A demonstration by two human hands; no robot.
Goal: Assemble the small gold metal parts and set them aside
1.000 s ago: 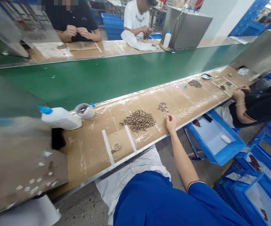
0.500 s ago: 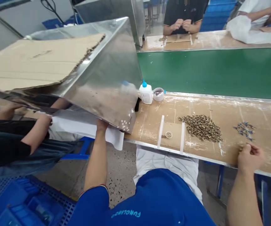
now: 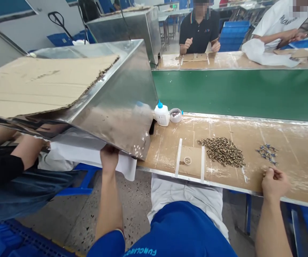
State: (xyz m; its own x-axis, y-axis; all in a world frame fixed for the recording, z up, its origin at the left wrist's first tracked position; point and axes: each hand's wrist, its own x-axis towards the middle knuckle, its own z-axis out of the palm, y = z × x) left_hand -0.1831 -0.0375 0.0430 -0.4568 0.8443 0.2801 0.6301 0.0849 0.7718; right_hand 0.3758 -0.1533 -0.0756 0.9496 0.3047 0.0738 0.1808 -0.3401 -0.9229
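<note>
So the big thing here is a tilted, shiny stainless-steel tray (image 3: 116, 132), lined with a sheet of torn brown corrugated cardboard (image 3: 36, 85), hanging over the near edge of the desk with its low corner right by the white bottle. The left hand (image 3: 109, 159) is up against the tray's lower edge, but the fingers disappear behind it, so I can't tell if that grip is clenched on the steel or just touching it. A few tiny white bits (image 3: 138, 150) sit near that corner (too small to make out). A white cloth (image 3: 90, 157) hangs just below.

The right hand (image 3: 275, 184) is over the tan desk (image 3: 298, 171), its grip curled into a pinch, though whatever's in it, if anything, is hidden. Nearest are a small heap of bluish metal parts (image 3: 267, 153) and a bigger pile of speckled brass-coloured beads (image 3: 222, 151).

Further along, two white strips (image 3: 178, 157) frame a tiny ring (image 3: 187, 161), and a blue-capped white glue bottle (image 3: 161, 114) stands beside a round white tub (image 3: 175, 115).

The wearer's blue shirt (image 3: 175, 228) has lettering (roughly "FUNCLINGO", cut off at the bottom). A co-worker's arm (image 3: 28, 151) comes in from the left under the tray. Past the green belt (image 3: 236, 92), two more people sit at a second desk.
</note>
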